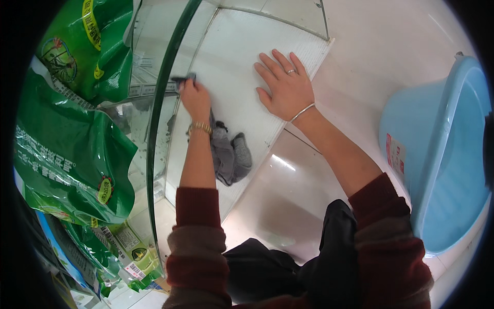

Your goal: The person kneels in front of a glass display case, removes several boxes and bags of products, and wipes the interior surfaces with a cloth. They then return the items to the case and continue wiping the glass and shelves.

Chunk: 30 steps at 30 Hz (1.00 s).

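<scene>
My left hand (pixel 195 101), a gold-coloured band at its wrist, pinches a small dark cloth (pixel 180 80) beside a glass pane. Below that wrist a crumpled grey cloth (pixel 227 156) lies on a white ribbed board (pixel 239 50). Whether the two are one piece is hidden by my forearm. On the same board, towards its right edge, my right hand (pixel 287 87) rests palm down with fingers spread and nothing held. It wears a ring and a thin bangle.
A curved green glass edge (pixel 154 127) rises close to my left forearm. Green plastic packages (pixel 73 150) bearing writing crowd the left side. A light-blue plastic tub (pixel 417 116) stands at the right on the pale tiled floor (pixel 293 197). Another glass pane (pixel 297 15) borders the board's far end.
</scene>
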Each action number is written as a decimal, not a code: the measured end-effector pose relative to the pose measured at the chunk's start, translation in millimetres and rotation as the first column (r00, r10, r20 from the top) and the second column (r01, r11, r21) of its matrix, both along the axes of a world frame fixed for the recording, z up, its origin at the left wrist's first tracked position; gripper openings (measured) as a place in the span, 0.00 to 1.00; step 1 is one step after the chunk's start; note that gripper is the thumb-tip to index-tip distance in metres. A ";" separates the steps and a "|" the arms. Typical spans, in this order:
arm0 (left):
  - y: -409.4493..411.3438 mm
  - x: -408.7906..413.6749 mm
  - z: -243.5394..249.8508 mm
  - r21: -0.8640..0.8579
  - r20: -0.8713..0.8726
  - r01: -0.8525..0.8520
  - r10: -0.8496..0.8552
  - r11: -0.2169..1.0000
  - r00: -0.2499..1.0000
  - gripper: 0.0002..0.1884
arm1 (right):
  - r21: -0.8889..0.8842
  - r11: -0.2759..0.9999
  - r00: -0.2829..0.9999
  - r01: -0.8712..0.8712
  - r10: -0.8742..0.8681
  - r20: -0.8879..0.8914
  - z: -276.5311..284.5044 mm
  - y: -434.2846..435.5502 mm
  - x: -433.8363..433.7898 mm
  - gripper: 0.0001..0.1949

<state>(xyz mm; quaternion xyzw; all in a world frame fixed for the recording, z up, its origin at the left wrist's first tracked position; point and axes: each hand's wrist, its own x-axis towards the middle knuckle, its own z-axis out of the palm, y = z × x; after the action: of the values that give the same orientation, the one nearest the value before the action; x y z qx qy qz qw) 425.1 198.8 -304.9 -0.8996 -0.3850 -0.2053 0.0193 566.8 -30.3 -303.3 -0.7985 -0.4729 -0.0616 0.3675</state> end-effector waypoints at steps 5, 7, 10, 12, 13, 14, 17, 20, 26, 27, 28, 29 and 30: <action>3.0 3.5 11.2 -0.094 -0.071 0.087 -0.094 0.992 0.993 0.12 | -0.023 1.000 1.000 -0.012 0.012 0.014 -3.8 -3.9 5.7 0.23; 3.7 -22.4 6.8 -0.082 -0.110 0.046 -0.055 0.996 0.992 0.12 | -0.040 0.999 1.000 -0.010 0.011 0.022 -4.9 -5.0 6.4 0.23; 6.8 -71.7 6.6 -0.074 -0.153 -0.007 -0.004 0.997 0.988 0.12 | -0.066 0.998 0.999 -0.013 0.015 0.032 -3.7 -5.0 6.5 0.23; 4.1 -106.3 6.4 -0.080 -0.174 -0.081 0.066 0.994 0.983 0.12 | -0.078 0.997 0.999 -0.009 0.012 0.040 -5.5 -4.8 6.8 0.23; 1.0 -124.1 6.6 -0.081 -0.170 -0.126 0.111 0.989 0.979 0.12 | -0.080 0.997 0.999 -0.010 0.013 0.041 -5.3 -4.3 7.3 0.23; -1.7 -141.7 7.6 -0.082 -0.166 -0.170 0.155 0.982 0.974 0.12 | -0.083 0.996 0.999 -0.011 0.014 0.042 -5.2 -3.7 7.4 0.23; -6.2 -193.4 10.2 -0.139 -0.197 -0.300 0.270 0.944 0.942 0.13 | -0.081 0.997 0.998 -0.009 0.014 0.060 -7.6 -3.7 7.8 0.23; -8.7 -251.2 8.5 -0.097 -0.206 -0.402 0.377 0.910 0.903 0.13 | -0.056 0.998 0.998 -0.013 0.016 0.066 -8.1 -1.9 5.6 0.23; -12.2 -396.6 19.3 -0.052 -0.363 -0.743 0.680 0.667 0.637 0.21 | 0.019 1.000 1.000 -0.018 0.018 0.016 -5.4 -1.7 4.4 0.23; -13.9 -387.3 13.8 -0.104 -0.383 -0.777 0.696 0.621 0.607 0.20 | 0.006 1.000 1.000 0.003 -0.003 0.026 -9.2 -4.3 6.6 0.23; -15.9 -390.6 13.3 -0.088 -0.351 -0.795 0.728 0.600 0.589 0.20 | -0.005 1.000 1.000 0.006 -0.006 0.028 -8.6 -3.4 5.7 0.23; -15.2 -391.7 11.2 -0.074 -0.319 -0.812 0.758 0.579 0.569 0.20 | -0.015 1.000 1.000 0.009 -0.009 0.030 -8.0 -2.8 4.5 0.23; -12.4 -384.9 9.9 -0.067 -0.344 -0.821 0.759 0.567 0.553 0.20 | -0.025 1.000 0.999 0.013 -0.012 0.038 -6.1 -2.3 5.5 0.23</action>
<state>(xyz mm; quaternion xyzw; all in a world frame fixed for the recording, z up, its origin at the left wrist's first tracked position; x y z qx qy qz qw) 40.2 186.4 -295.0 -0.6432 -0.7630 -0.0025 0.0639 572.3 -32.6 -309.4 -0.8048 -0.4754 -0.0731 0.3477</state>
